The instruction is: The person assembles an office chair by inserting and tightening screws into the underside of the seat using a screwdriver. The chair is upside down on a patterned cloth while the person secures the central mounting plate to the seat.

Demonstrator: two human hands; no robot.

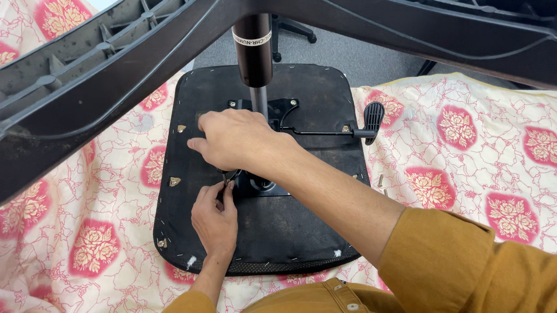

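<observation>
On the upturned chair seat (278,236) | left hand (214,221) pinching small tool (229,178) | right hand (234,140) curled over mechanism plate (268,114)

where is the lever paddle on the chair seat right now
In the head view the lever paddle sits at the right edge of the upturned seat, over the floral cloth, right of the right hand.

White band label (253,40) around the black gas cylinder (254,62), top centre
</observation>
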